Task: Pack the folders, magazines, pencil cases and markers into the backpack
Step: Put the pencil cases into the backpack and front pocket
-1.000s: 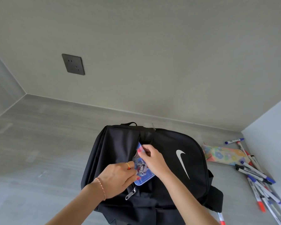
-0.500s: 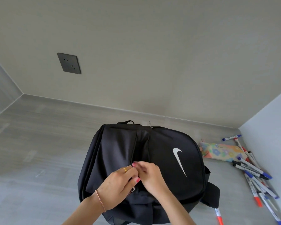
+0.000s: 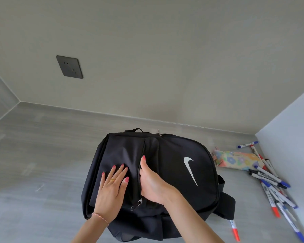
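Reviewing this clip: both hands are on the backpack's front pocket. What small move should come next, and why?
Probably draw the right hand out of the front pocket: its fingers are hidden inside the opening, only the thumb showing. The left hand rests flat on the backpack, steadying it. The floral pencil case and markers lie unpacked to the right, so that hand should go there next.

I see the backpack [image 3: 179, 165] lying flat on the floor [image 3: 42, 163], in front of the wall [image 3: 165, 58] that carries a socket plate [image 3: 69, 67] up to the left. My left hand [image 3: 111, 188] rests on the backpack left of its pocket zipper [image 3: 139, 172]; my right hand [image 3: 153, 183] reaches into that pocket. Right of the backpack lies a pencil case [image 3: 235, 159], with markers [image 3: 270, 186] strewn behind, beside and nearer than it, along the side wall [image 3: 291, 137].
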